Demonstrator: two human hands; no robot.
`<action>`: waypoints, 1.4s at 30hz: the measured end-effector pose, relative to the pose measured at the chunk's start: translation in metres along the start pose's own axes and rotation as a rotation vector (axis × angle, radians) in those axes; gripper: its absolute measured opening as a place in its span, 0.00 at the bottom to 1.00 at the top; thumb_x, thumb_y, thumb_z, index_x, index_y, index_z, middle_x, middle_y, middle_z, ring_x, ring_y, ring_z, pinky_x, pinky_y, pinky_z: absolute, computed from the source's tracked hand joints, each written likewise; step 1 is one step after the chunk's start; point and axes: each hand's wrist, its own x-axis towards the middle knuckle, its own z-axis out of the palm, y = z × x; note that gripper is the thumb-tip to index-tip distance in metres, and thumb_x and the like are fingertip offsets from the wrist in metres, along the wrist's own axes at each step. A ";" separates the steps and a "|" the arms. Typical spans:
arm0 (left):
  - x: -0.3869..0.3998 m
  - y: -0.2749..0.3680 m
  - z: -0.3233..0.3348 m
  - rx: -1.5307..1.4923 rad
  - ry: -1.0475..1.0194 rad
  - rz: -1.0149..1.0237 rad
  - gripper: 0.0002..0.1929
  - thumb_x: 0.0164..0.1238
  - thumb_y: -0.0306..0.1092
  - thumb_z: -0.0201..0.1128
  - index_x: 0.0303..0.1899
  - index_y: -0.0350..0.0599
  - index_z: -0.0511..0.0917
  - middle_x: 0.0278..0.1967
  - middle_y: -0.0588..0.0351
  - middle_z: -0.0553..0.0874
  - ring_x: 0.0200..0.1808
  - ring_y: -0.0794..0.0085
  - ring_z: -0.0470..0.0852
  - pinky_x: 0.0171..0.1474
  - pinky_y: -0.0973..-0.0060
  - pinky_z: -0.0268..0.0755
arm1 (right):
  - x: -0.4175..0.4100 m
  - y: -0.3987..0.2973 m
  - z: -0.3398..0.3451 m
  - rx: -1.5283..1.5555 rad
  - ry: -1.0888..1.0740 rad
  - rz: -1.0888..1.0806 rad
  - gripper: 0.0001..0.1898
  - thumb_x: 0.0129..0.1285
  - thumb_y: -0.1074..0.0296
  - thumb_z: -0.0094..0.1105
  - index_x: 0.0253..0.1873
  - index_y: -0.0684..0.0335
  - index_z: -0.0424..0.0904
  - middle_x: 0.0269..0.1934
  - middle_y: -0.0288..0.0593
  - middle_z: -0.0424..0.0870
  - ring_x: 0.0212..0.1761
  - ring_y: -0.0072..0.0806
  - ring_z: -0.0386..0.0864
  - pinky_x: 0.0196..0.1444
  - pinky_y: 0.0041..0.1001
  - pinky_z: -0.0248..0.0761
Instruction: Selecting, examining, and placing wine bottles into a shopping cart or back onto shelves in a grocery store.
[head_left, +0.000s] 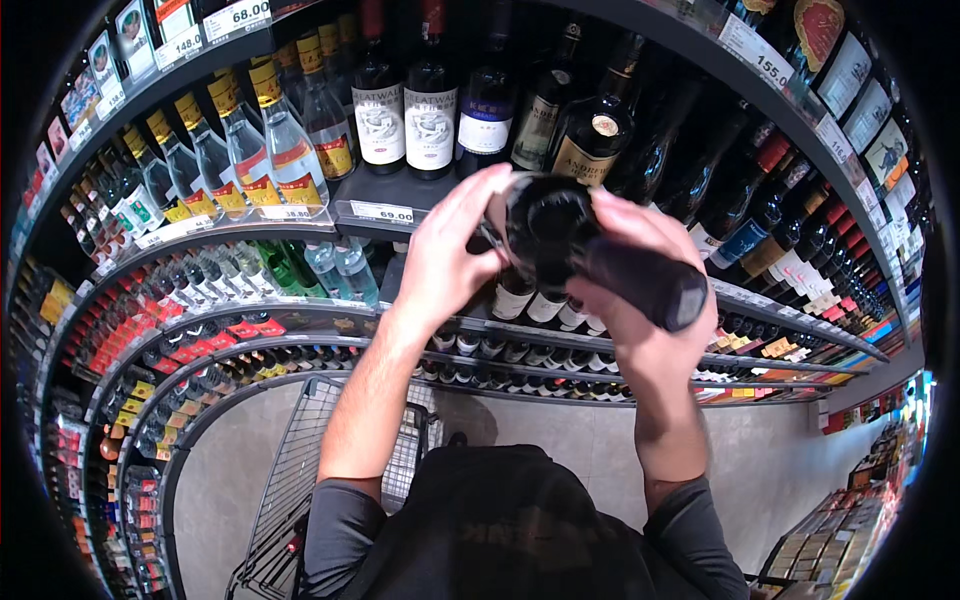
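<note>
A dark glass wine bottle (551, 225) with a dark capsule over its neck is between my two hands, its neck pointing to the lower right. My left hand (457, 247) holds the wide body from the left, the thumb underneath. Around the right side and neck curls my right hand (652, 262). The bottle is blurred. Beyond it, on the shelf, stand wine bottles with pale labels (430, 124), one with a blue and white label (486, 120), and a dark bottle with a tan label (589, 142).
Curved shelves (386, 180) of bottles wrap around the front and both sides, their edges bearing price tags (381, 211). Clear bottles with yellow caps (289, 150) stand at the left. A wire shopping cart (300, 450) is on the floor beside me at the left. Stacked goods (817, 547) stand at the lower right.
</note>
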 end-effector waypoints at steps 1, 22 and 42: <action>0.004 -0.005 -0.001 0.023 0.023 0.000 0.44 0.50 0.25 0.78 0.74 0.47 0.70 0.70 0.48 0.78 0.72 0.54 0.77 0.73 0.62 0.71 | 0.005 0.003 0.005 0.064 0.021 0.039 0.28 0.49 0.79 0.80 0.59 0.66 0.85 0.56 0.48 0.88 0.57 0.35 0.85 0.60 0.32 0.78; 0.030 -0.071 0.006 -0.192 -0.067 -0.274 0.44 0.56 0.31 0.83 0.71 0.34 0.63 0.64 0.36 0.81 0.71 0.58 0.78 0.74 0.64 0.69 | 0.082 0.064 0.055 0.027 0.086 0.309 0.16 0.67 0.61 0.73 0.55 0.61 0.88 0.27 0.32 0.84 0.22 0.12 0.77 0.24 0.18 0.70; 0.044 -0.090 0.019 -0.242 -0.119 -0.329 0.40 0.60 0.35 0.81 0.71 0.34 0.70 0.64 0.45 0.74 0.62 0.59 0.84 0.66 0.65 0.79 | 0.142 0.101 0.067 -0.431 0.040 0.278 0.19 0.69 0.55 0.70 0.46 0.70 0.85 0.32 0.50 0.89 0.29 0.38 0.89 0.35 0.34 0.81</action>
